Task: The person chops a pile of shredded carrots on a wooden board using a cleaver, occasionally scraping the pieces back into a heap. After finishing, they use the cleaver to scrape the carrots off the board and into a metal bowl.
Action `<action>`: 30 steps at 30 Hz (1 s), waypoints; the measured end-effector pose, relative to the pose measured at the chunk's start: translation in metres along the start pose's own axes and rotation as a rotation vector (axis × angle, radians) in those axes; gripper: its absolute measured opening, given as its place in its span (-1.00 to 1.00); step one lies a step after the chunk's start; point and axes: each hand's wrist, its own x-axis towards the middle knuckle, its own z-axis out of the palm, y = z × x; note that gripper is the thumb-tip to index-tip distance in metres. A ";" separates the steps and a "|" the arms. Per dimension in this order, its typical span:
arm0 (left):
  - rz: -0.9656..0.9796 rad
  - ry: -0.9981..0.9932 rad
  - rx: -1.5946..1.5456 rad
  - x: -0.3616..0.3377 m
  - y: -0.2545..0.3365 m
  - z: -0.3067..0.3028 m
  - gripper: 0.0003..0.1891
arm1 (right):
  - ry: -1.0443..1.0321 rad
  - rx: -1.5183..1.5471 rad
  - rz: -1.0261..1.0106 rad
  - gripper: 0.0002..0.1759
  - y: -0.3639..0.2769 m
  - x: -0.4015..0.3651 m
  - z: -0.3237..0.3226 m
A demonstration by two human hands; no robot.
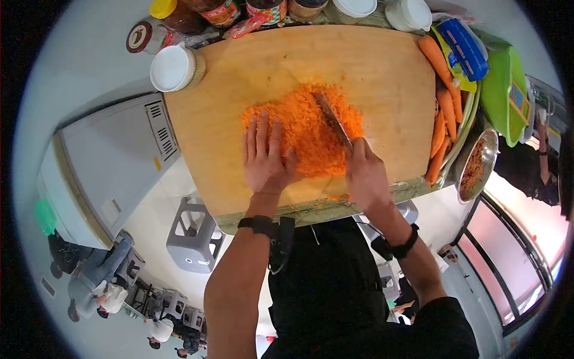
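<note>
A heap of finely chopped carrot covers the middle of a large wooden cutting board. My right hand is wrapped round the handle of a knife, whose blade lies in the right part of the heap and points up and left. Flat against the heap's left edge rests my left hand, fingers stretched forward and holding nothing. The fingers of my right hand hide the knife's handle. Orange scraps also lie along the board's near edge.
Whole carrots are piled right of the board, beside a green basket and a metal bowl of reddish food. Jars and a white-lidded tub line the far and left edges. A grey stool stands below left. Several people sit farther off.
</note>
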 end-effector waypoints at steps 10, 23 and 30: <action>-0.027 -0.043 0.059 0.002 0.001 -0.003 -0.39 | 0.035 0.003 -0.072 -0.88 0.007 0.005 -0.003; -0.011 0.024 0.011 -0.001 0.000 0.001 -0.41 | 0.076 0.082 0.099 -0.86 0.013 -0.005 -0.011; -0.021 0.016 0.019 0.000 0.002 -0.001 -0.41 | 0.136 0.044 0.010 -0.88 0.021 -0.005 -0.013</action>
